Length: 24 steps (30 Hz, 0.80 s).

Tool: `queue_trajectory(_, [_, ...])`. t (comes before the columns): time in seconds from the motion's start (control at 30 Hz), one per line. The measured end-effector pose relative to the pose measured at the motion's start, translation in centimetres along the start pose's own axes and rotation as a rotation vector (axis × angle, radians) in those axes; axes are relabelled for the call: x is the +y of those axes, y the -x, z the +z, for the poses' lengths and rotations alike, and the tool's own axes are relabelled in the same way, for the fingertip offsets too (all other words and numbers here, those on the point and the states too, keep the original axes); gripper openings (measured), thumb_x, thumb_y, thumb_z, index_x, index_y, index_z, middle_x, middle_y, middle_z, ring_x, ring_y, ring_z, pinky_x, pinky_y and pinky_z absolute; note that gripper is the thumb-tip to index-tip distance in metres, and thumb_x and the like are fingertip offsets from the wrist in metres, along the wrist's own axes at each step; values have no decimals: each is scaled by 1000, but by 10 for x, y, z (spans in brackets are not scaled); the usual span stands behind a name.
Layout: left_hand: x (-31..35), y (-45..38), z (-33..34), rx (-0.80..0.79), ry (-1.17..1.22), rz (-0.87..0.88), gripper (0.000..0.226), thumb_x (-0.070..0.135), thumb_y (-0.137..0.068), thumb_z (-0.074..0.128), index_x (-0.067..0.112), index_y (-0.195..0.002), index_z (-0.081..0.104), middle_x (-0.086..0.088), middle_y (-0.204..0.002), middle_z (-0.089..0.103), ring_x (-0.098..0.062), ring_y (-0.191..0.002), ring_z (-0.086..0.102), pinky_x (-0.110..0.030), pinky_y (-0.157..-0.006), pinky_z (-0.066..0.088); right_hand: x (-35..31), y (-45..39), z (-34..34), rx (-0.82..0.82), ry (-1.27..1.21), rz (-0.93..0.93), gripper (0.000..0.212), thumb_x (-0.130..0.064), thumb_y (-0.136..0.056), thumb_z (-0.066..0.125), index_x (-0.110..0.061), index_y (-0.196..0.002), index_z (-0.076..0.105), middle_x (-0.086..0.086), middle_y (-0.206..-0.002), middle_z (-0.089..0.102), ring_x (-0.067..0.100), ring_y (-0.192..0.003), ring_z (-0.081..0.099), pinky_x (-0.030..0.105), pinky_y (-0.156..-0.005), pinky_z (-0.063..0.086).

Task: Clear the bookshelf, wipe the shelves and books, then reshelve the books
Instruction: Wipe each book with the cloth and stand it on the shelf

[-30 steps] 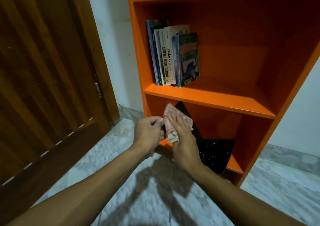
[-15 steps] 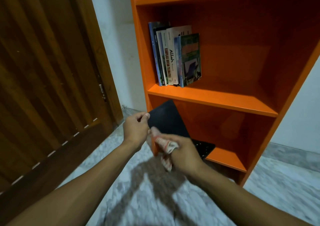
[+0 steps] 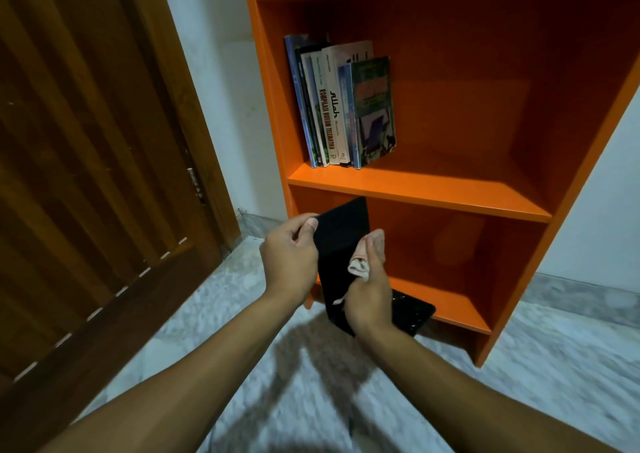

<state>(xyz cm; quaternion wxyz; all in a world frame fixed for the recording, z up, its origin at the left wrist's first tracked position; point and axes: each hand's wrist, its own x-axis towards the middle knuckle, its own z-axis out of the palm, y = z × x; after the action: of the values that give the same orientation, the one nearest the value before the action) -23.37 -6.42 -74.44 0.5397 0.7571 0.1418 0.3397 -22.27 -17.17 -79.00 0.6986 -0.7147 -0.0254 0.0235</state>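
Down at six o'clock of the orange bookshelf (image 3: 426, 189), in front of its lowest compartment, the person now holds a black book (image 3: 341, 241) upright. The left hand (image 3: 289, 256) pinches its upper left corner between thumb and curled fingers. The right hand (image 3: 369, 293) is closed round a bunched pale cloth (image 3: 362, 262) and presses it against the cover, toward the book's three o'clock edge.

A second ago the cloth was spread under flat right fingers high on that cover, with the left hand steadying beside it. Half a second ago the right hand had dropped low with the cloth wadded, leaving the cover bare. Now the cloth sits back up against the cover, so the stroke reads as a repeated up-and-down wipe, and the book has been stood a little taller in the left hand's pinch.

Another dark item (image 3: 414, 314) lies flat on the bottom shelf at four o'clock from the hands; what it is cannot be told. On the middle shelf, at twelve o'clock from the hands, a row of books (image 3: 341, 106) stands against the left wall, seemingly already reshelved.

By this reading the task is partway through: the black book is in its wiping step, and shelving it comes next.
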Motion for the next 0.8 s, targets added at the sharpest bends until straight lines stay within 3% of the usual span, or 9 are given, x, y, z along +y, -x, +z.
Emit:
queue_trajectory(0.07, [-4,-2,0,16,-14,-16,22,22,-101,56,20,-106,77,8,-100,76,-12,-99,69,-42,-91,59,12,9,10,-51,30,-1,86,21,-91,36,-40,-151,29,-1,-162,23,27,-119,54,23,-73,53])
queue_trajectory(0.13, [-9,-5,-1,34,-26,-42,22,22,-100,57,16,-110,77,4,-102,76,-14,-100,69,-43,-92,58,19,22,18,-136,35,-26,93,19,-90,37,-58,-141,31,-19,-157,26,32,-113,60,45,-81,56])
queue_trajectory(0.2, [-13,-7,-4,50,-57,-44,23,22,-100,57,15,-111,77,3,-102,76,-14,-100,69,-42,-91,58,22,37,25,-235,13,-42,96,19,-89,38,-67,-132,29,-27,-150,27,19,-109,61,38,-87,56])
queue_trajectory(0.3, [-16,-9,-10,75,-101,-50,23,20,-100,58,12,-110,77,1,-102,76,-13,-98,69,-39,-91,58,24,51,29,-396,34,29,85,13,-92,37,-54,-143,31,-25,-123,51,9,-101,64,28,-77,53])
queue_trajectory(0.4, [-18,-14,-17,87,-151,-65,23,18,-99,58,10,-109,77,-2,-99,76,-14,-94,69,-36,-88,59,15,57,27,-461,99,39,58,-5,-101,40,-40,-147,35,-19,-114,55,1,-95,59,16,-81,48])
queue_trajectory(0.5, [-19,-20,-26,78,-183,-59,22,15,-100,57,8,-106,77,-1,-90,74,-9,-81,67,-24,-76,58,-3,43,13,-416,144,78,24,-16,-104,41,-19,-127,50,0,-103,64,10,-80,61,18,-62,48])
queue_trajectory(0.6, [-22,-22,-38,53,-233,-7,22,15,-101,57,6,-107,76,-1,-92,74,-3,-78,64,-13,-71,55,-24,14,-16,-361,156,126,29,-25,-106,42,-8,-124,56,5,-82,63,15,-65,58,26,-55,46])
queue_trajectory(0.7, [-26,-20,-48,49,-261,48,23,18,-100,58,8,-110,76,-2,-98,76,-11,-90,68,-30,-85,59,-39,-8,-48,-355,174,108,26,-24,-106,42,-17,-118,63,1,-85,66,13,-69,59,35,-60,50])
queue_trajectory(0.8, [-21,-13,-47,28,-252,143,21,16,-100,58,10,-108,77,2,-96,75,-6,-88,67,-20,-81,57,-26,-28,-62,-284,586,-61,25,-19,-103,47,-24,-120,65,1,-102,70,20,-78,60,34,-65,47])
